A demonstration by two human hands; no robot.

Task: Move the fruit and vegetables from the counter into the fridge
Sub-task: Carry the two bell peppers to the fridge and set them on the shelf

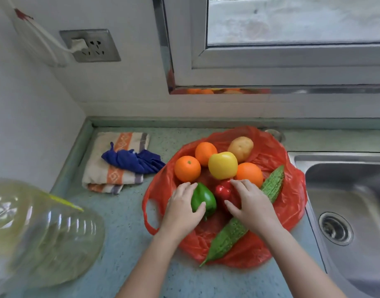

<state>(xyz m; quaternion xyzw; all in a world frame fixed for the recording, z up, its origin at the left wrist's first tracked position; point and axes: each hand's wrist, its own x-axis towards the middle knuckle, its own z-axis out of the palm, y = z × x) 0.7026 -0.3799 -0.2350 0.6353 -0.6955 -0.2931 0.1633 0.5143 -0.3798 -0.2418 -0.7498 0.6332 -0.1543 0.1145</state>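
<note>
A red plastic bag [292, 203] lies spread on the counter with produce on it. At the back are three oranges [187, 168], a yellow apple [222, 164] and a potato [240, 148]. Two bitter gourds lie on the bag, one [273, 183] at the right and one [225, 237] at the front. My left hand [182, 207] grips a green bell pepper [203, 198]. My right hand [249, 203] curls over a red bell pepper [222, 191], which it partly hides. The fridge is out of view.
A steel sink [346, 211] lies at the right. A folded striped towel [111, 168] with a blue cloth [133, 160] on it lies at the left. A large clear plastic bottle [40, 229] lies at the front left. A window and a wall socket are behind.
</note>
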